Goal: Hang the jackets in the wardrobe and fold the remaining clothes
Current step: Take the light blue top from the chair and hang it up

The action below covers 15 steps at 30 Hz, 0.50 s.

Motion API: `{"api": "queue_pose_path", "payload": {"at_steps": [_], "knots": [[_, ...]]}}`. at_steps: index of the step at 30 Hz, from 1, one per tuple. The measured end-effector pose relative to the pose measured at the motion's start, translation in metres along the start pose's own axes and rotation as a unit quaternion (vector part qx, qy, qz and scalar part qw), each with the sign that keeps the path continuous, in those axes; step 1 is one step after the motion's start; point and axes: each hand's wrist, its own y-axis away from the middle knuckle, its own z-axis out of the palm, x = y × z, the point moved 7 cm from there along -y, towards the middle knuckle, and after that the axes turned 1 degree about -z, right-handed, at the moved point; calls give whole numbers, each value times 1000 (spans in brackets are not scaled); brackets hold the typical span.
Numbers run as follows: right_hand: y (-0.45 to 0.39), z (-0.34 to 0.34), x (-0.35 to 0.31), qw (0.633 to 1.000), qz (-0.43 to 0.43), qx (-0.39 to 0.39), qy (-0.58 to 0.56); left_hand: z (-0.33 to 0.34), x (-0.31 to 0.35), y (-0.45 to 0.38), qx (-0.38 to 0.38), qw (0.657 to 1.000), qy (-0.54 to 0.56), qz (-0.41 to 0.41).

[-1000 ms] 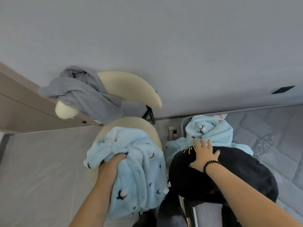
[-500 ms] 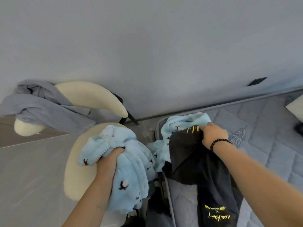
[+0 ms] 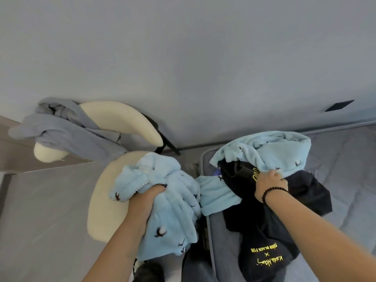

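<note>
My left hand [image 3: 149, 197] grips a bunched light blue fleece garment [image 3: 173, 212] with small dark motifs, held over the cream chair seat [image 3: 105, 200]. My right hand [image 3: 268, 183], with a dark bead bracelet, grips a black garment [image 3: 262, 239] with yellow lettering that hangs down over the bed's edge. A second light blue fleece piece [image 3: 270, 151] lies on the bed just behind and under that hand. A grey garment [image 3: 67, 131] is draped over the cream chair back [image 3: 120, 119].
The grey quilted bed [image 3: 345, 180] fills the right side, its edge by the chair. A plain pale wall runs across the top. Grey floor tiles [image 3: 40, 220] lie to the left. A dark shape sits low between chair and bed.
My right hand has pulled the black garment nearer and lower, uncovering more of the blue fleece on the bed. My left hand keeps its grip on the blue bundle, hardly moved.
</note>
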Motion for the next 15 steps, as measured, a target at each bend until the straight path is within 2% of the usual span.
{"api": "queue_pose_path", "payload": {"at_steps": [1, 3, 6, 9, 11, 12, 14, 15], "knots": [[4, -13, -20, 998, -48, 29, -17, -3, 7, 8, -21, 1000, -4, 13], [15, -45, -64, 972, -189, 72, -122, -9, 25, 26, -82, 995, -39, 42], [52, -108, -119, 879, -383, 65, -276, -16, 58, 55, -173, 964, -169, 115], [101, -150, -152, 802, -517, 70, -291, -24, 93, 79, -202, 928, -237, 202], [128, -159, -171, 772, -571, 35, -275, -33, 108, 89, -203, 908, -274, 244], [139, -159, -178, 766, -579, -9, -280, -41, 114, 94, -201, 905, -278, 252], [157, -156, -189, 757, -577, -86, -294, -61, 121, 101, -170, 909, -272, 266], [167, -157, -196, 754, -584, -97, -285, -72, 122, 102, -148, 913, -265, 271]]}}
